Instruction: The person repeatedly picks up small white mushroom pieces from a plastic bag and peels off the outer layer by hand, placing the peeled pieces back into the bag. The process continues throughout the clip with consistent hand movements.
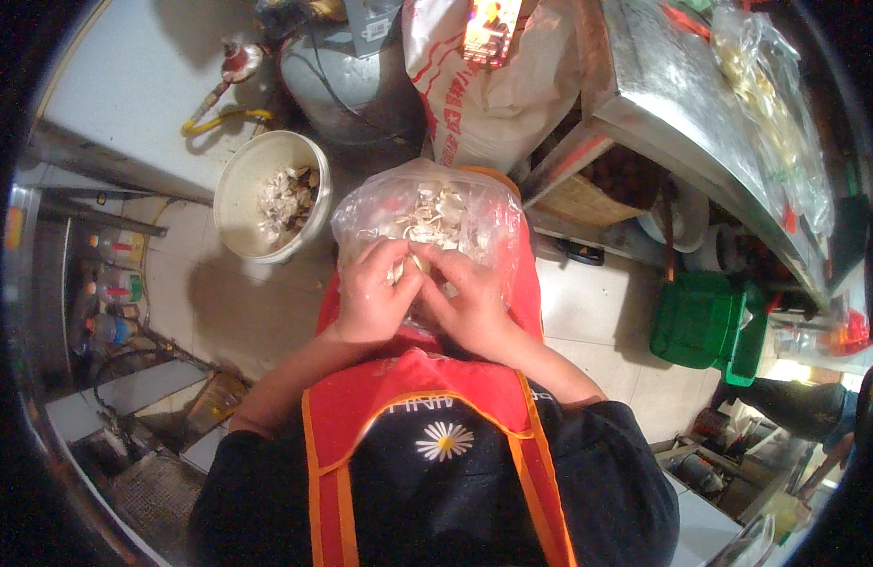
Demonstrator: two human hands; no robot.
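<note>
My left hand (374,294) and my right hand (468,298) meet at the fingertips over my lap. Between them is a small pale piece, seemingly a garlic clove (418,264), mostly hidden by fingers and thumbs. Under my hands a clear plastic bag (362,205) lies spread across my lap, over a red apron (527,276). White garlic cloves and loose skins (436,216) fill the middle of the bag. To the left on the floor, a white plastic bucket (231,184) holds papery skins and scraps (288,202).
A grey gas cylinder (344,92) and a woven sack (493,106) stand ahead, with a lit phone (492,32) on the sack. At right are a steel table (684,85) and a green plastic bin (695,319). Bottles (117,248) stand far left.
</note>
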